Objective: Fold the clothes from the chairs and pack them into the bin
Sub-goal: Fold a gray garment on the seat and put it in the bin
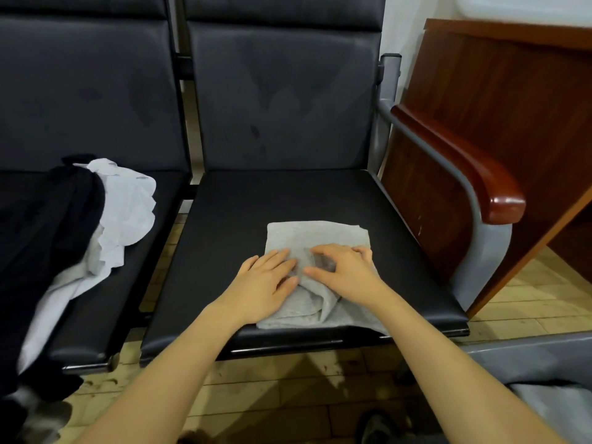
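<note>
A small grey garment (307, 235), folded into a narrow rectangle, lies on the black seat of the right-hand chair (256, 203). My left hand (266, 280) lies flat on the garment's left side with straight fingers. My right hand (342, 270) rests on its middle with spread, slightly bent fingers pressing the cloth. A wrinkle of fabric bunches between the two hands. On the left chair (134, 283) lies a heap of black clothing (41, 225) and white clothing (125, 216).
A grey bin (528, 363) shows at the lower right, partly cut off. The right chair has a grey frame with a red-brown wooden armrest (474, 168). A wooden desk panel (499, 91) stands behind it. Pale tiled floor (256, 389) lies below the seats.
</note>
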